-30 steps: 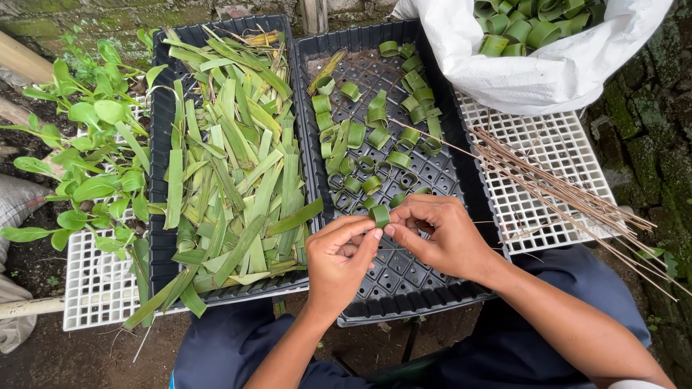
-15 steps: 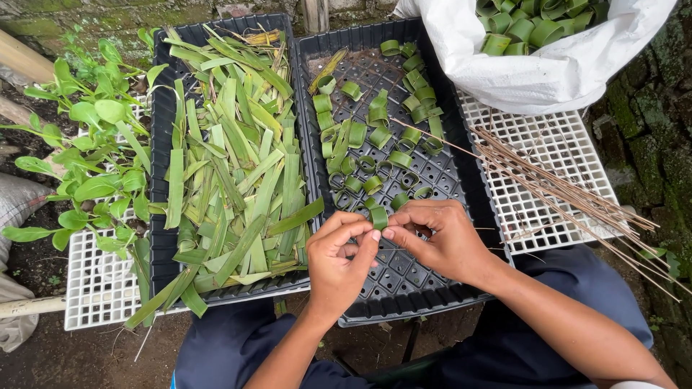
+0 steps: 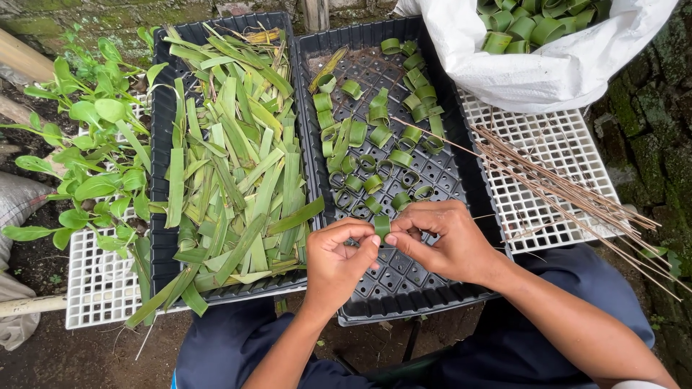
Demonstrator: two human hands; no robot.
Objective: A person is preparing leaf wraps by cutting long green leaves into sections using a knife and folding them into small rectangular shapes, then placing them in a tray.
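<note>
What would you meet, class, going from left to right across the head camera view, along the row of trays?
Leafy green plants → black tray of cut leaf strips → black cell tray of rolled leaf rings → white grid tray with thin brown sticks → mossy stone wall.

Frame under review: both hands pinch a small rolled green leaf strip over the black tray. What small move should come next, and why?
Probably set the leaf ring down among the other leaf rings in the black tray. It looks already curled shut between the left hand and right hand, and finished rings lie just beyond it.
</note>
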